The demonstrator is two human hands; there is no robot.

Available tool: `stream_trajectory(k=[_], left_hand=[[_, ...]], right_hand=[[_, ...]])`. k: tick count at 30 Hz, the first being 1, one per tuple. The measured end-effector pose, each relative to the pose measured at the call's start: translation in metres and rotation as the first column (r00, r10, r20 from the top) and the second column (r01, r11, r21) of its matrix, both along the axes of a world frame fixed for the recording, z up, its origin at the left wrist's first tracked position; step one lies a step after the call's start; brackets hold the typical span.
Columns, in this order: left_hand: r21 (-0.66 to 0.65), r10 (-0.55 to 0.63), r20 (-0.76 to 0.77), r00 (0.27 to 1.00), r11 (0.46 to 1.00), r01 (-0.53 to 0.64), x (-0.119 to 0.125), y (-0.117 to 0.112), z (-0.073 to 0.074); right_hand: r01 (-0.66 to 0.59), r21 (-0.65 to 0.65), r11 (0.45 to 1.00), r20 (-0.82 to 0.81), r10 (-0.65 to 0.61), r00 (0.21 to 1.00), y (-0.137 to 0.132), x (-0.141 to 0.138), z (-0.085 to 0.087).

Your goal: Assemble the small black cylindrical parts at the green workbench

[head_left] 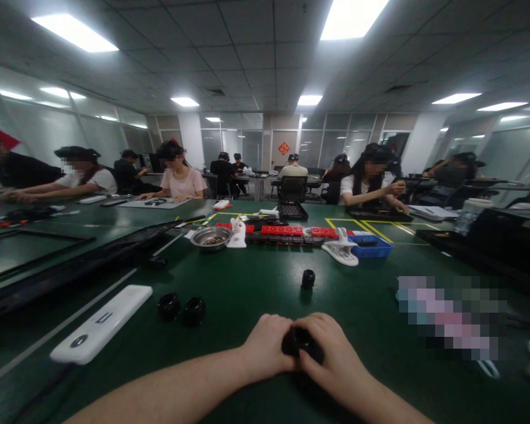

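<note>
My left hand and my right hand meet close in front of me, low over the green table. Between them is a black round hollow part, with the fingers of both hands closed around it. Much of it is covered by my fingers, so its exact kind does not show. Just beyond my hands a smaller black ribbed cylinder stands on the table. Two more black round parts, one beside the other, sit to the left of my left hand.
A white power bank-like block with a cable lies left. Farther back are a metal bowl of small pieces, red strips, white clamps and a blue tray. A blurred-out item lies right. Several people work around the room.
</note>
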State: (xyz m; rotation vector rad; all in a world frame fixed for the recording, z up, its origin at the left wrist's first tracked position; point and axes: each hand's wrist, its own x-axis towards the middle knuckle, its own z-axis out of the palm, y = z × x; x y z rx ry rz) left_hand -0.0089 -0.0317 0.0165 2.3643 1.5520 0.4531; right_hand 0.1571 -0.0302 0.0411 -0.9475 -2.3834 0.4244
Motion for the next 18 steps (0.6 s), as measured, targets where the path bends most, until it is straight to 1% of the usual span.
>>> stream_trajectory(k=[1, 3, 7, 9, 11, 15, 16, 18], left_hand=[[0.002, 0.002, 0.0, 1.0, 1.0, -0.002, -0.0003, 0.0, -0.0002], [0.007, 0.004, -0.007, 1.0, 1.0, -0.004, -0.001, 0.0002, -0.0007], [0.013, -0.007, -0.008, 1.0, 1.0, 0.007, -0.0011, 0.0004, -0.0014], [0.02, -0.011, -0.001, 1.0, 1.0, 0.011, -0.0006, 0.0001, -0.0014], [0.031, -0.009, 0.005, 1.0, 0.999, 0.009, -0.0002, -0.0001, -0.0012], [0.033, 0.0, -0.002, 1.0, 0.999, 0.0, 0.0002, 0.0001, -0.001], [0.028, 0.003, -0.009, 1.0, 1.0, -0.003, 0.0002, 0.0002, -0.001], [0.027, 0.009, -0.018, 1.0, 1.0, -0.009, 0.0002, 0.0005, -0.0014]], right_hand=[[-0.032, -0.006, 0.999, -0.011, 0.032, 0.999, -0.0002, 0.0006, 0.0], [-0.025, -0.02, 0.999, -0.027, 0.024, 0.999, 0.0003, 0.0023, -0.0014], [0.13, -0.026, 0.991, -0.036, -0.131, 0.991, 0.0032, 0.0024, -0.0051], [0.176, -0.025, 0.984, -0.017, -0.176, 0.984, 0.0036, 0.0003, -0.0045], [0.161, -0.036, 0.986, 0.0, -0.161, 0.987, 0.0028, -0.0016, -0.0021], [0.015, -0.084, 0.996, -0.04, -0.018, 0.999, 0.0011, -0.001, 0.0001], [0.006, -0.087, 0.996, -0.052, -0.011, 0.999, 0.0013, -0.0003, -0.0007], [0.059, -0.078, 0.995, -0.064, -0.064, 0.996, 0.0023, 0.0008, -0.0031]])
